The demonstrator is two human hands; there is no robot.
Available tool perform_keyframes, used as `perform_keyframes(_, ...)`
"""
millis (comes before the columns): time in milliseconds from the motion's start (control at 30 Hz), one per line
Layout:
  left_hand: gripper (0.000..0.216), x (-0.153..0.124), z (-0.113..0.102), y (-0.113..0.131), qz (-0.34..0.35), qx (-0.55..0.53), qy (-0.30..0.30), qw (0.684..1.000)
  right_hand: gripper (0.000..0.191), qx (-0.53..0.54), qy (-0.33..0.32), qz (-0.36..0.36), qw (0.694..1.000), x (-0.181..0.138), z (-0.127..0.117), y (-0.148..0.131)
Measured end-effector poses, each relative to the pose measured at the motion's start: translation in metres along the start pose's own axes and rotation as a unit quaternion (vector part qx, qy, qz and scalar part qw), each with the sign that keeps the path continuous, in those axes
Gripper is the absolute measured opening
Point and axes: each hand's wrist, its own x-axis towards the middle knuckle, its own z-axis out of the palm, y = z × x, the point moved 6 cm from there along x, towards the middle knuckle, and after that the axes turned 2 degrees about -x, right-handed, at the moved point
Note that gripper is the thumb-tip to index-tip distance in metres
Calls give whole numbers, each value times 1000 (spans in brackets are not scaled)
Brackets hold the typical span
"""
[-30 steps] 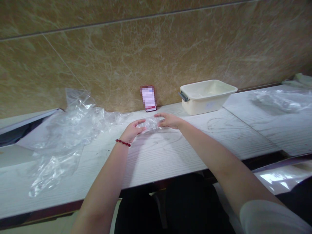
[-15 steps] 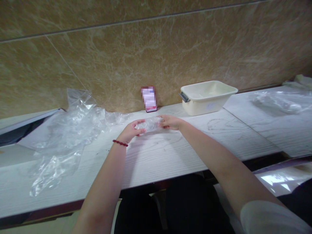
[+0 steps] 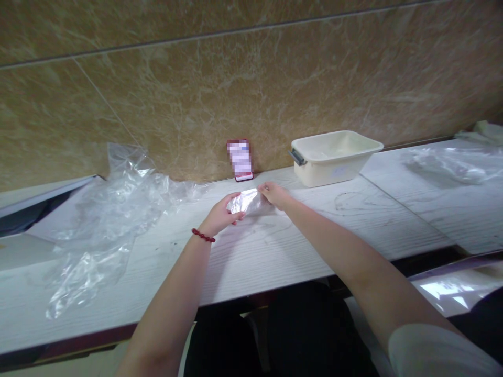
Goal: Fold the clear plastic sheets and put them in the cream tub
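Between my two hands is a small clear plastic bag [image 3: 248,201], crinkled and shining in the light, held just over the white wood-grain table [image 3: 251,256]. My left hand [image 3: 225,213], with a dark red bead bracelet [image 3: 203,235] at the wrist, grips its left end, thumb in front and fingers behind. At the other end, the fingertips of my right hand [image 3: 275,195] pinch the upper right edge. Whether anything is inside the bag I cannot tell.
A phone [image 3: 241,159] leans against the marbled wall behind my hands. Right of it stands a cream plastic tub [image 3: 326,170] with a grey handle. Loose clear plastic bags [image 3: 129,204] spread over a dark-lined box [image 3: 51,201] on the left. More plastic [image 3: 459,163] lies far right.
My left hand has shifted slightly right with the bag. The bag has turned and now reflects brightly. My right hand's fingers have moved to a pinch at its upper edge.
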Motion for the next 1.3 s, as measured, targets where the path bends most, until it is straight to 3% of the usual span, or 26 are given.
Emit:
perform_keyframes(133, 79, -2, -3, 4, -6, -137, -12, 991, 19, -26, 24, -73, 997, 0, -6, -11)
perform_keyframes(300, 61, -6, -3, -6, -86, -312, -102, 941, 19, 50, -60, -108, 991, -8, -1, -25)
perform_keyframes(433, 55, -6, 10, -12, -106, -310, -145, 934, 21, 66, -145, -114, 981, -19, 10, -31)
perform_keyframes(533, 69, -5, 20, -6, -69, -297, -149, 941, 23, 55, -206, -130, 968, -24, 21, -30)
perform_keyframes(633, 82, -7, 26, 4, -16, -291, -163, 942, 25, 54, -220, -120, 967, -23, 27, -24)
perform_keyframes(767, 49, -7, 26, 3, 5, -230, -181, 956, 28, 148, -207, -17, 967, -17, 27, -16)
perform_keyframes(833, 43, -4, 23, -1, 4, -209, -157, 965, 34, 213, -207, 56, 953, -16, 26, -12)
perform_keyframes(967, 60, 3, 9, -7, 17, -188, -51, 981, 41, 268, -257, 135, 919, -20, 24, -11)
perform_keyframes(1133, 59, 6, -4, -3, 52, -37, 50, 997, 17, 268, -282, 99, 916, -22, 25, -10)
perform_keyframes(1300, 64, 4, 0, 4, 77, 64, 55, 993, 5, 298, -273, 92, 910, -23, 31, -11)
